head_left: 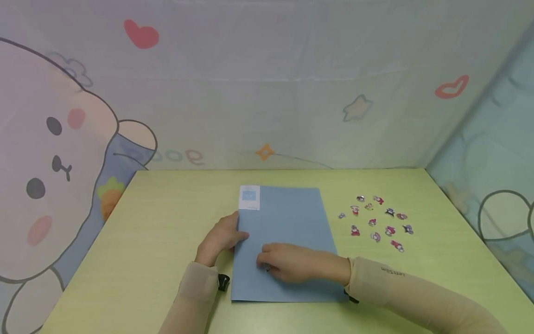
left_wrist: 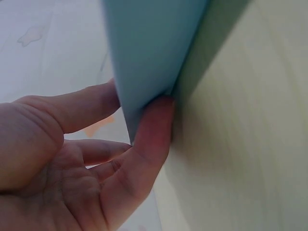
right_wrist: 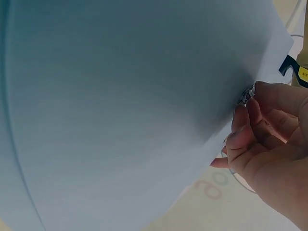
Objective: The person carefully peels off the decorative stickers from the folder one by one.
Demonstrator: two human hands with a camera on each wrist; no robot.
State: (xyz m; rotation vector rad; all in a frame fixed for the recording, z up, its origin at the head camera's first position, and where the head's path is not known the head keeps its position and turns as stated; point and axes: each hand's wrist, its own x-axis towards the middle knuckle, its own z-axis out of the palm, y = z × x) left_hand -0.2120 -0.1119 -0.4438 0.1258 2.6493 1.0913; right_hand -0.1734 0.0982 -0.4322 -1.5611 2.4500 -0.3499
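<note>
A blue folder (head_left: 288, 222) lies on the table, a white label (head_left: 249, 204) at its top left corner. My left hand (head_left: 221, 236) holds its left edge. In the left wrist view, the thumb goes over one face of the folder (left_wrist: 149, 53), and a finger (left_wrist: 156, 125) lies against the face nearer the table. My right hand (head_left: 292, 263) is over the lower middle of the folder. Between thumb and fingertips it pinches a small sticker (right_wrist: 247, 95) with a black-and-white pattern; the fingers hide part of it.
Several small cartoon stickers (head_left: 390, 230) lie scattered on the pale yellow-green table (head_left: 167, 208), right of the folder. Behind the table hangs a printed cloth (head_left: 292, 93) with hearts and a cartoon animal. Black clips (head_left: 223, 282) show at both wrists.
</note>
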